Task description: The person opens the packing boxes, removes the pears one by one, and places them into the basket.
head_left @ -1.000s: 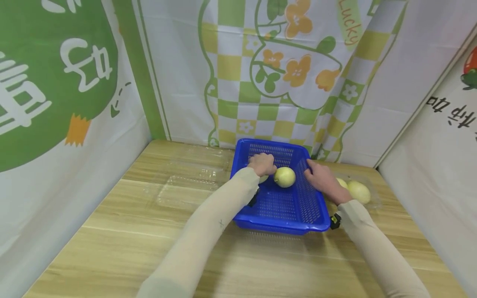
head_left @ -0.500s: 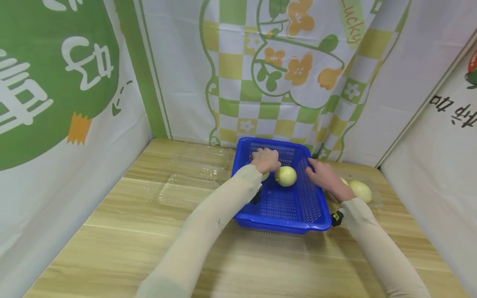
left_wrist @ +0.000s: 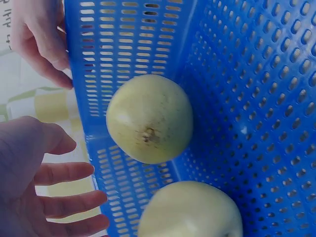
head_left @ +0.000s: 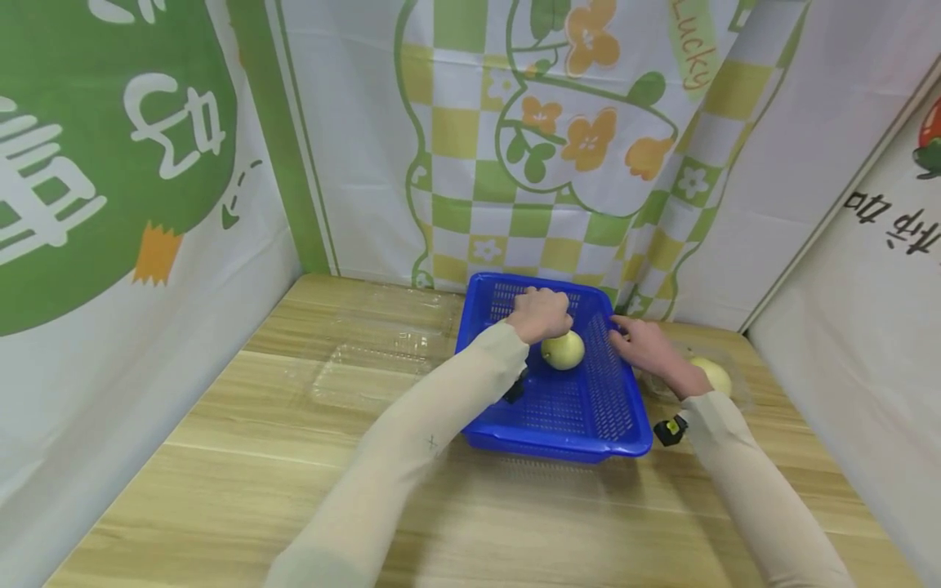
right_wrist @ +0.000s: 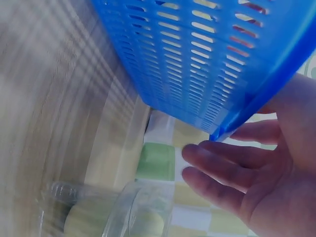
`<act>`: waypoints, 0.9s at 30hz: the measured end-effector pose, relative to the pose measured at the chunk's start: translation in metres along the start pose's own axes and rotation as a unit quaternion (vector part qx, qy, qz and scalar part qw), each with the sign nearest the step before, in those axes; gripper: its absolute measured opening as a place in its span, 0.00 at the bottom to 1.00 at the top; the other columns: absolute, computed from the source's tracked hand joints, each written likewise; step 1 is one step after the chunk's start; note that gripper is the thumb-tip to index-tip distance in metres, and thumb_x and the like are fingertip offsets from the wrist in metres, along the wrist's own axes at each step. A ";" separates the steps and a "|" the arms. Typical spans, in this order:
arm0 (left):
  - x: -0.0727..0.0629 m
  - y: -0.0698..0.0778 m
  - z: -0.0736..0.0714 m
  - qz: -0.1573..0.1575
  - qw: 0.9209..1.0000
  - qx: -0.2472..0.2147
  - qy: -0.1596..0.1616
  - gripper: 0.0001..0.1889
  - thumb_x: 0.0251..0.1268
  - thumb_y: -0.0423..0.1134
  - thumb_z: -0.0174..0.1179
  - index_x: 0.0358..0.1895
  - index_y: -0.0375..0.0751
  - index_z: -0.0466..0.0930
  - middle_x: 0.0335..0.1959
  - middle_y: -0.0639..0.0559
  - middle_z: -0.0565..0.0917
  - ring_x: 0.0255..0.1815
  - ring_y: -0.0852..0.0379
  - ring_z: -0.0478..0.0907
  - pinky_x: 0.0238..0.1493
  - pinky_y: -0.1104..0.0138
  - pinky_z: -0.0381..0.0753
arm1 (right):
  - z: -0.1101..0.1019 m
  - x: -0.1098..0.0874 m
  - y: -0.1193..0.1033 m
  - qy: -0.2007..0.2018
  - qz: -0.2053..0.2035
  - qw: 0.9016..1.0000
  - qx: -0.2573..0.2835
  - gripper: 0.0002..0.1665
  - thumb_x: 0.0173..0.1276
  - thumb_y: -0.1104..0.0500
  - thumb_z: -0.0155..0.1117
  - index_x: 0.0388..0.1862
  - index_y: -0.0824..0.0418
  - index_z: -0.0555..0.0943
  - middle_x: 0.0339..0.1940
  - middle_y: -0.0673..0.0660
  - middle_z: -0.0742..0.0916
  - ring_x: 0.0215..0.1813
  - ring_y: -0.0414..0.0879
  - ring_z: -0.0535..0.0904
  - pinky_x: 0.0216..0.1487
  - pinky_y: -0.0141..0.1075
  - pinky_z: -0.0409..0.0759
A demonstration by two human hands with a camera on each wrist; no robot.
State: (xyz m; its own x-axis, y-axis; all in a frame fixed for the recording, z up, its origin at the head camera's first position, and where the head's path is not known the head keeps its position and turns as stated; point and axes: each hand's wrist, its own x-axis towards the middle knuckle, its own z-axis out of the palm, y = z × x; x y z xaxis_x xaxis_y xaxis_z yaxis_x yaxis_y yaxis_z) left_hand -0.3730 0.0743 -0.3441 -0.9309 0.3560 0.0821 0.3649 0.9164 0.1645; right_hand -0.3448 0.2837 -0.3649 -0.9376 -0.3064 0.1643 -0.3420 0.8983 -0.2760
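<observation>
In the head view a blue plastic basket (head_left: 555, 445) stands at the back of the table. A pale yellow-green pear (head_left: 562, 353) lies in it, with a second pear (left_wrist: 190, 212) beside it in the left wrist view. My left hand (head_left: 541, 314) is over the basket, partly covering the first pear and hiding the other. The left wrist view shows its fingers (left_wrist: 74, 203) spread, holding nothing, near the rim. My right hand (head_left: 647, 347) is at the basket's right rim, fingers loosely extended outside it in the right wrist view.
A clear plastic box (head_left: 738, 380) holding pears (head_left: 711, 376) sits right of the basket, partly behind the right forearm. An open clear plastic box (head_left: 367, 371) lies to the left. A patterned curtain (head_left: 507, 204) hangs right behind the basket.
My left hand has moved right and slightly back, from beside the visible pear to partly over it. My right hand has shifted slightly rightward at the rim. The basket has stayed put.
</observation>
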 end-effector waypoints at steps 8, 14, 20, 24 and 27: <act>-0.004 0.008 -0.009 0.059 0.998 -0.009 0.029 0.15 0.68 0.42 0.46 0.20 0.50 0.66 0.24 0.53 0.74 0.26 0.52 0.69 0.25 0.59 0.74 | -0.011 -0.005 0.013 0.073 -0.035 0.997 0.013 0.21 0.71 0.61 0.49 0.53 0.73 0.81 0.46 0.70 0.87 0.45 0.64 0.85 0.45 0.55 0.82; -0.011 0.013 -0.019 0.084 0.995 -0.003 0.051 0.16 0.67 0.42 0.47 0.18 0.51 0.62 0.20 0.54 0.69 0.22 0.55 0.65 0.21 0.59 0.74 | -0.026 -0.012 0.019 0.054 -0.011 0.998 0.037 0.23 0.73 0.59 0.45 0.54 0.74 0.80 0.49 0.72 0.86 0.50 0.68 0.83 0.50 0.57 0.80; -0.019 0.020 -0.030 0.165 0.984 0.006 0.061 0.13 0.70 0.43 0.48 0.24 0.50 0.65 0.21 0.56 0.68 0.23 0.58 0.67 0.21 0.63 0.72 | -0.041 -0.018 0.026 0.039 0.006 0.998 0.057 0.24 0.75 0.58 0.43 0.57 0.74 0.77 0.53 0.74 0.83 0.53 0.69 0.80 0.52 0.59 0.77; -0.024 0.027 -0.037 0.220 0.974 0.007 0.051 0.12 0.71 0.42 0.48 0.26 0.50 0.66 0.21 0.58 0.66 0.23 0.61 0.63 0.21 0.67 0.63 | -0.049 -0.024 0.031 0.044 0.012 0.997 0.054 0.25 0.75 0.57 0.43 0.57 0.73 0.77 0.49 0.73 0.85 0.51 0.67 0.81 0.49 0.57 0.79; -0.025 0.031 -0.042 0.246 0.968 -0.003 0.043 0.09 0.71 0.40 0.48 0.29 0.50 0.70 0.24 0.59 0.71 0.24 0.63 0.65 0.23 0.69 0.64 | -0.055 -0.029 0.035 0.043 0.018 0.998 0.048 0.25 0.75 0.57 0.43 0.57 0.73 0.77 0.45 0.72 0.86 0.47 0.64 0.82 0.44 0.51 0.80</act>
State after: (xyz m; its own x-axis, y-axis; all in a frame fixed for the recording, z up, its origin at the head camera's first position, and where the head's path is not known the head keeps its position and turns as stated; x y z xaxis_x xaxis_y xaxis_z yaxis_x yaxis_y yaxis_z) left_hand -0.3375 0.0865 -0.2993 -0.6403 0.7321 0.2327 0.7637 0.6394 0.0897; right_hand -0.3261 0.3417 -0.3269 -0.9418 -0.2423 0.2330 -0.3166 0.8724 -0.3724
